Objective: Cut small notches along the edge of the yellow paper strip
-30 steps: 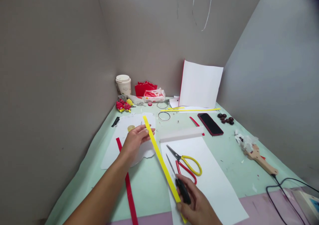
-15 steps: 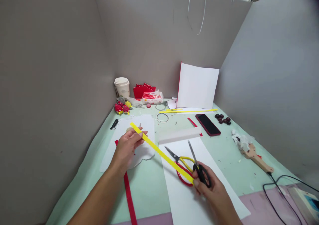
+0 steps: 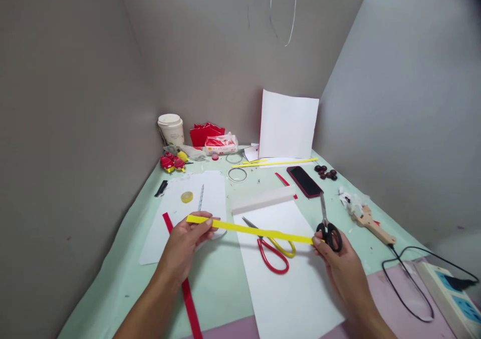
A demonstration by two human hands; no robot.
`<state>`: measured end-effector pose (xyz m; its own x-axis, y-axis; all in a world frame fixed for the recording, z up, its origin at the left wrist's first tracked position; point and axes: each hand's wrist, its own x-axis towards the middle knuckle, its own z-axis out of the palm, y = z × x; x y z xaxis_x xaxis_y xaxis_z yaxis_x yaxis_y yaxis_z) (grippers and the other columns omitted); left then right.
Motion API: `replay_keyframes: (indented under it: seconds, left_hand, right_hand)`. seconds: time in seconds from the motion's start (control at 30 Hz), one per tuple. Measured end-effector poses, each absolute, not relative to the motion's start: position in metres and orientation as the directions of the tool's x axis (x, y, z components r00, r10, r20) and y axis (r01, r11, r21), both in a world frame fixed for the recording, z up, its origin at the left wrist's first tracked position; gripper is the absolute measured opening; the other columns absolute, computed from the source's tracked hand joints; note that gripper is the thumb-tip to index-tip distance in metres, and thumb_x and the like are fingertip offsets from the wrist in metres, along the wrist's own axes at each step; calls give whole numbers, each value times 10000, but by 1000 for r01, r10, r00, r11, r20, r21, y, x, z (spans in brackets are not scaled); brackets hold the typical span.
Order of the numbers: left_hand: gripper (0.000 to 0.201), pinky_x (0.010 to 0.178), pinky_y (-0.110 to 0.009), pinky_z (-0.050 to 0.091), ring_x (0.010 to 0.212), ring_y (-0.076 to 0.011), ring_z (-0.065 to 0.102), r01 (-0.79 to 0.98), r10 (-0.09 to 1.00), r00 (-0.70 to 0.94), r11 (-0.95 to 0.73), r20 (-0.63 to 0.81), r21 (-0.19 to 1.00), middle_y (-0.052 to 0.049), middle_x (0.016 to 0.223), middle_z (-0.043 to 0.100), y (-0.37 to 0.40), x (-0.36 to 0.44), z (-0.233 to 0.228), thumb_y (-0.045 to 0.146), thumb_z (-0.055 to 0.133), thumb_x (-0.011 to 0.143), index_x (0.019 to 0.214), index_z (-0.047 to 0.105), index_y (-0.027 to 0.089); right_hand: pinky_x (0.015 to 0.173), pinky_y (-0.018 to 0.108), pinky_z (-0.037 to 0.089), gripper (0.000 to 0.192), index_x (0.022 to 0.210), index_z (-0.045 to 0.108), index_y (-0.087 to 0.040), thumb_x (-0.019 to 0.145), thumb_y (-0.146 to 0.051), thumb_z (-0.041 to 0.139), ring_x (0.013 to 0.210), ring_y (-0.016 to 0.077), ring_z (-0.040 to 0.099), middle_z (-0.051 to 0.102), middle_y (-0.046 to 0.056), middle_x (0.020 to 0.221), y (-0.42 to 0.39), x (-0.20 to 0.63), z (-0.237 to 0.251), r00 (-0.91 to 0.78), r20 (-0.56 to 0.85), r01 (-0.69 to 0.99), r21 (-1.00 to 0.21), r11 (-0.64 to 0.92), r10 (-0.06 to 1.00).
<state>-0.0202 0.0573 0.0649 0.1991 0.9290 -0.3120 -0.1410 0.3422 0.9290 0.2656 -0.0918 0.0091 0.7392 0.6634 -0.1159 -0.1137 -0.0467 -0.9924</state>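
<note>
A long yellow strip (image 3: 255, 230) stretches nearly level between my two hands, above the table. My left hand (image 3: 190, 239) pinches it near its left end. At the other end, my right hand (image 3: 340, 259) pinches the strip between thumb and finger and also holds black-handled scissors (image 3: 330, 233), blades pointing up. Beneath the strip, scissors with one red and one yellow handle (image 3: 273, 261) lie on a white paper sheet (image 3: 296, 289). A red strip (image 3: 191, 304) runs under my left wrist, its far end on another white sheet (image 3: 154, 244).
A tape roll (image 3: 187, 197) and pencil (image 3: 201, 197) lie on the left sheet. Farther back are a lidded cup (image 3: 171, 129), a tissue pack (image 3: 221, 143) and a standing white card (image 3: 288, 124). To the right are a phone (image 3: 304, 182), a glue gun (image 3: 376, 226) and a power strip (image 3: 447, 294).
My right hand has moved right and up with the scissors, and my left hand has lowered. The yellow strip has gone from steeply slanted to nearly level. The view has shifted slightly.
</note>
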Motion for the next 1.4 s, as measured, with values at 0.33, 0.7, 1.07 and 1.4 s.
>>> replay_keyframes:
  seconds: [0.33,0.7,1.07,1.4]
  left_hand:
    - [310,785,-272,501,816,-181,680,74,884,323,333,-338,940,-71,811,753,59,-24,55,393,710,764,982,645,183]
    - [243,709,-262,532,834,-218,707,82,872,340,347,-354,934,-73,816,745,60,-24,60,349,714,752,917,672,176]
    - [241,638,-184,559,824,-195,725,-25,885,263,405,-385,914,-88,846,754,65,-23,60,218,702,762,993,668,157]
    - [121,664,-159,590,809,-139,716,-349,900,175,436,-399,830,-57,927,745,68,-17,60,166,621,842,934,699,155]
  right_hand:
    - [657,204,530,366,957,637,-209,677,-353,823,729,125,590,633,-6,913,-91,285,3,805,-74,-134,-989,59,589]
    - [698,179,563,335,943,642,-211,682,-323,820,810,122,602,616,-18,911,-89,288,7,827,-82,-181,-975,126,557]
    - [718,220,563,327,944,634,-201,689,-317,802,783,124,597,611,-11,920,-87,281,14,813,-66,-170,-977,127,578]
    - [759,276,552,348,972,623,-192,707,-345,788,789,148,620,626,10,953,-88,262,19,768,-97,-182,-981,71,633]
